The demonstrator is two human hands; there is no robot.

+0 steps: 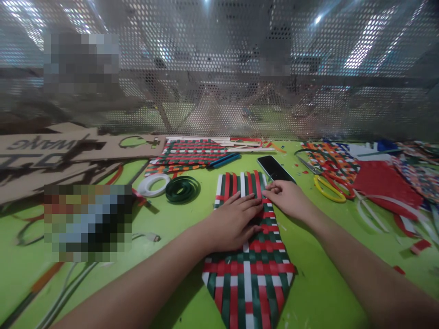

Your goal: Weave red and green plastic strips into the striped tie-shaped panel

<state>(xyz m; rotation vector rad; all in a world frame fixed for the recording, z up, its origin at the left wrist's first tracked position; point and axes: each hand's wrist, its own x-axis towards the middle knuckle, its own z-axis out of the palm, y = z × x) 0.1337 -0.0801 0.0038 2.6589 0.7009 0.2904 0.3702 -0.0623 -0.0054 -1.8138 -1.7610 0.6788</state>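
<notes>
A woven piece of red, green and white ribbon strips [255, 262] lies before me on the green table, its loose strip ends pointing away. My left hand [233, 221] rests flat across its upper part with the fingers stretched out. At the piece's upper right edge, my right hand [286, 196] has thumb and forefinger pinched together at the strips. Whatever sits between those fingertips is too small to make out. Just beyond the right hand lies a black-screened phone [274, 168], partly covered by it.
Left of the weave lie a white ribbon roll [153, 185], a green ribbon roll [181, 189] and a cable plug [152, 236]. Cardboard [82, 148] covers the back left. Yellow-and-red scissors [329, 187] and a red sheet [386, 189] are at right. A perforated metal screen [212, 68] stands behind.
</notes>
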